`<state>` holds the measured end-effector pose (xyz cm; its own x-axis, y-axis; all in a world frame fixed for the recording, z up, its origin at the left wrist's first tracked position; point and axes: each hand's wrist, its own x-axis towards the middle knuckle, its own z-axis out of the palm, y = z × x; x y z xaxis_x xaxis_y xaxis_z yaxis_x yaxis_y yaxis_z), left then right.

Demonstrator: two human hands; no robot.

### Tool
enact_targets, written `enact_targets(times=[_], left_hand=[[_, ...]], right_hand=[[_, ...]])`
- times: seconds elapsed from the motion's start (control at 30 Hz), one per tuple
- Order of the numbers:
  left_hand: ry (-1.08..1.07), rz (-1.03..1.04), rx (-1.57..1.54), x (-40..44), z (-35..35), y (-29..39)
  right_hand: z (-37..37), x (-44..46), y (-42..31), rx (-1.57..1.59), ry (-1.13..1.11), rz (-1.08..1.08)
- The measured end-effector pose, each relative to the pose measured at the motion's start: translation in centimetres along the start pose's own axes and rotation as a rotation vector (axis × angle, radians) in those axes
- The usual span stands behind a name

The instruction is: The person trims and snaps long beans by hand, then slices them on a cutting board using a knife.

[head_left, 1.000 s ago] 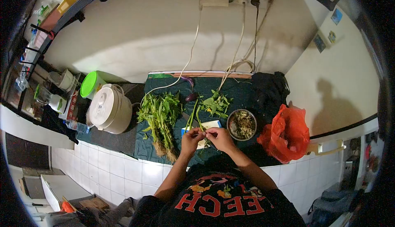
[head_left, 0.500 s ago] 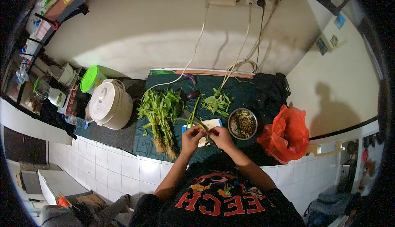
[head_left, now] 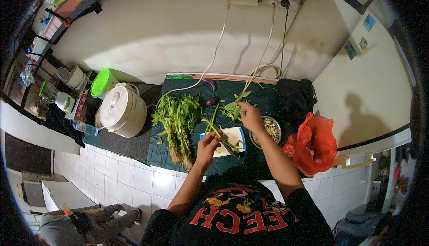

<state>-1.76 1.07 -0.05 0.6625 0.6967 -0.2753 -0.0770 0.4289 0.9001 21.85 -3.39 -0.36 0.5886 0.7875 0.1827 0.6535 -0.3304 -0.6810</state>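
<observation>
Stalks [head_left: 214,117], thin + green, at L hand [head_left: 208,148]: thumb + fingertips pinched narrow on lower end, over L part of white board [head_left: 235,134] w/ blue edge. Long axis of the upper stalk runs away from person, tipped slightly R, far end near dark eggplant [head_left: 211,101]; another crosses it at an angle. L hand clearly nearer to stalks than R.

R hand [head_left: 251,116] is up + R of L hand, well apart, fingers curled at R edge of leaf pile [head_left: 231,109]. Can't tell if it grips a leaf or just touches. Pile lies beyond board, fwd + R of L hand, so R hand is nearest; no clear long axis there.

Dark-handled tool, prob. knife [head_left: 230,148], diag. on board, not in either hand. Metal bowl [head_left: 279,135] w/ chopped bits just R of board, partly behind R forearm. Big leafy bunch [head_left: 179,118] L of board, roots twd person.
</observation>
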Motion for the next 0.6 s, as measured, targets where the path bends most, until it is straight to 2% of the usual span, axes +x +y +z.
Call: enact_targets(times=[0.07,0.13,0.23,0.33,0.5,0.6], left_hand=[[-0.006,0.014,-0.027,0.4,-0.3,-0.3],[-0.041,0.033,-0.019,0.5,-0.8,-0.6],[-0.047,0.041,0.061,0.5,-0.6,-0.3],[-0.065,0.063,0.137,0.5,-0.3,0.0],[-0.108,0.067,0.170,0.7,0.4,0.1],[-0.133,0.106,0.222,0.8,0.8,0.2]], right_hand=[[0.9,-1.7,0.2,0.027,-0.074,0.031],[1.0,-4.0,-1.2,0.365,-0.182,0.059],[0.1,-6.9,-3.0,0.599,-0.429,0.060],[-0.7,-8.7,-4.0,0.444,-0.483,0.036],[-1.2,-9.3,-3.8,0.517,-0.427,0.039],[-1.6,-9.7,-4.1,0.361,-0.460,0.037]])
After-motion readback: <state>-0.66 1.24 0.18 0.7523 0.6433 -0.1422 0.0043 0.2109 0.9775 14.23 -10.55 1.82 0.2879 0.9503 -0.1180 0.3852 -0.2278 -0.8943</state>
